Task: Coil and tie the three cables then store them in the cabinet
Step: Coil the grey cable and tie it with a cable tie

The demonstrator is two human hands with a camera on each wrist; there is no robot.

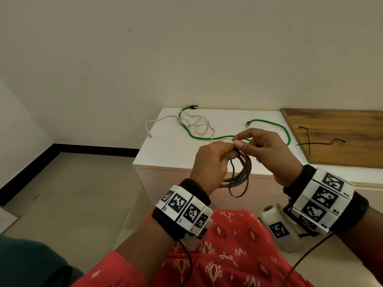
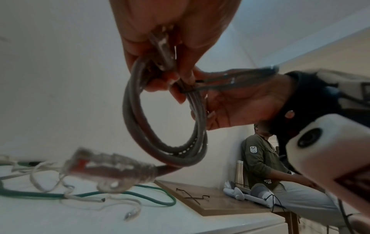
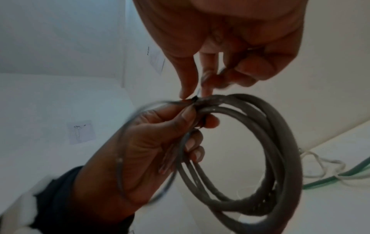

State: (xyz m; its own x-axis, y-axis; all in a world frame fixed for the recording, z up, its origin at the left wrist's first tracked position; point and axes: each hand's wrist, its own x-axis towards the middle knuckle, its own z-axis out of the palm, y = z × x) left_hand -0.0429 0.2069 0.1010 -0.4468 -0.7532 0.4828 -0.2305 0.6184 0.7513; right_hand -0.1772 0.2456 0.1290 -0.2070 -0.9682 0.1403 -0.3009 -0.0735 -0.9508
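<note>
Fingers (image 1: 222, 147) of the left hand (image 1: 209, 164) are curling round the top of a coiled grey cable (image 1: 241, 172), gripping the bundle where its loops are gathered. The right hand (image 1: 269, 156) is meeting it from the other side, its thumb and forefinger pinching a thin black cable tie (image 3: 195, 99) that is wrapping the loops at that same spot; the tie's long tail is sweeping out in a blurred arc past the left palm in the right wrist view. Both hands are holding the coil in the air in front of the person, just above the near edge of a white cabinet (image 1: 165, 154), with the loops hanging down between the wrists. In the left wrist view one clear plug end (image 2: 104, 172) of the grey cable is dangling below the coil, close to the lens and blurred.

On the cabinet top a green cable (image 1: 269, 123) is lying uncoiled in a long wavy line, and a white cable (image 1: 194, 123) is sitting in a loose tangle across its left part, one plug trailing over the left edge. To the right, a wooden board (image 1: 335, 137) is lying just beside the cabinet top, carrying two more black ties (image 1: 319, 141) that are crossing each other. Another person (image 2: 266, 164) in an olive jacket is sitting beyond the board in the left wrist view.
</note>
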